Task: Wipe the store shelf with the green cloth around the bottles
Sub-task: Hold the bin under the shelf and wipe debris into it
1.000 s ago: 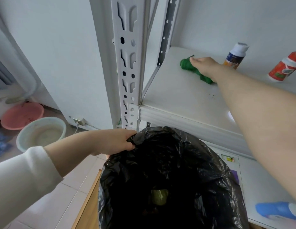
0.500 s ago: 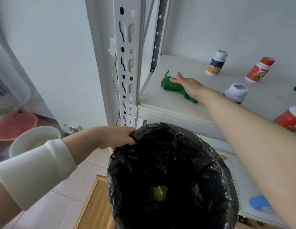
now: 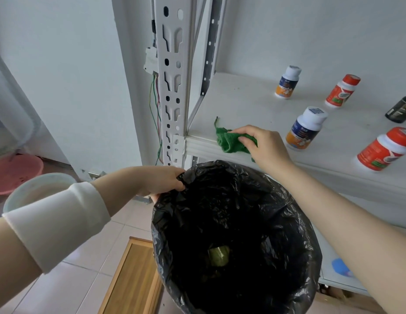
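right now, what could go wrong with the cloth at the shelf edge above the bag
1. The green cloth hangs over the front edge of the shelf; if the right hand loosens, it may drop into the black bag below.
2. The blue-and-orange bottle stands near that hand; a wide sweep could knock it over.

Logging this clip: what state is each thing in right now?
green cloth: bunched at front edge of shelf, gripped by right hand
black bag: open, rim gripped by left hand
bottles: upright on shelf, untouched
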Demonstrator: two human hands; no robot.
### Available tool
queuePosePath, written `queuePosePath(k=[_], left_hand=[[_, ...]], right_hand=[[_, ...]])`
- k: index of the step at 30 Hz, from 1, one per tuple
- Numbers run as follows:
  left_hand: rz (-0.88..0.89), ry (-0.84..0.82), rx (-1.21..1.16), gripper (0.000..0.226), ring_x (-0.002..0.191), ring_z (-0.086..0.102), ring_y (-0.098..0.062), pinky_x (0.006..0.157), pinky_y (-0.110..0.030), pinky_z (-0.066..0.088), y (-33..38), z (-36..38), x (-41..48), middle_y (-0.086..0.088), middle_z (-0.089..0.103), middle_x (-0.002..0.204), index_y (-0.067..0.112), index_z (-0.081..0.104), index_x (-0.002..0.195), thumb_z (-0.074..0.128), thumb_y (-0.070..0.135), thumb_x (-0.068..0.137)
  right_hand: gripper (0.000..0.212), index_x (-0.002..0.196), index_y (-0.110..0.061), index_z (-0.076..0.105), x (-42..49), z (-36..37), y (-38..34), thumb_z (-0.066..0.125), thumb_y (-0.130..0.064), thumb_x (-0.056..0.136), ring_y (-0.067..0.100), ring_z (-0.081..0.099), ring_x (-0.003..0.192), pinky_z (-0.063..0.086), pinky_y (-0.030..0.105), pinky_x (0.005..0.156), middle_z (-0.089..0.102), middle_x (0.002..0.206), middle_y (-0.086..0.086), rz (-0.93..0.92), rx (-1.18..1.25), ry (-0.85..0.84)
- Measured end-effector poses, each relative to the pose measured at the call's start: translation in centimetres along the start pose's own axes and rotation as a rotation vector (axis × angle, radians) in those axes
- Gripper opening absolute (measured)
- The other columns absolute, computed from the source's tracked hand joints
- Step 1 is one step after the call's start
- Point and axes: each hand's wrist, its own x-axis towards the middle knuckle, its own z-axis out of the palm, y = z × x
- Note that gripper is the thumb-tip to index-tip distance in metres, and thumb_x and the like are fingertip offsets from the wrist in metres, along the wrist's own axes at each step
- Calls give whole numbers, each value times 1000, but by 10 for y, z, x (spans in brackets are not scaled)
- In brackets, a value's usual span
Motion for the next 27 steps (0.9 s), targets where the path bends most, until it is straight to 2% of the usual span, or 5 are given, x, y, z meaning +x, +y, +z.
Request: queuePosePath(k=[4,7,13,19,27], left_hand=[[1,12,-8,27,76,64,-9,47,-14,49,2,-1,0,-2,64,93,10,52,115,41,1,92],[-8,13,-10,26,78,64,-10,47,-14,50,1,-1,0,-2,64,95,11,52,114,41,2,92],[-1,3,0,24,77,64,-7,48,-13,49,-2,-2,3,-1,64,96,13,53,111,42,3,92],[-6,-13,-16,26,81,65,-9,50,-14,50,-4,-5,7,-2,65,100,13,53,115,43,4,92],[-2,-23,-9,25,91,65,-14,59,-16,53,-6,-6,6,-3,65,105,15,53,113,44,5,92]], right_hand=[[23,108,-18,67,-5,-2,-2,54,-12,89,5,58,88,38,-1,75,63,95,-13,82,222,62],[27,116,-12,62,12,-5,-4,52,-10,90,16,61,102,45,26,95,65,109,-2,291,527,210],[32,112,-13,63,78,-28,2,40,-7,92,22,55,104,34,20,75,62,117,8,477,143,589],[37,128,-1,44,101,-11,35,32,-17,97,33,44,124,36,35,99,46,136,18,833,-45,85],[39,134,-26,45,71,7,11,41,-22,95,20,35,133,25,25,107,36,147,-5,316,23,-250]])
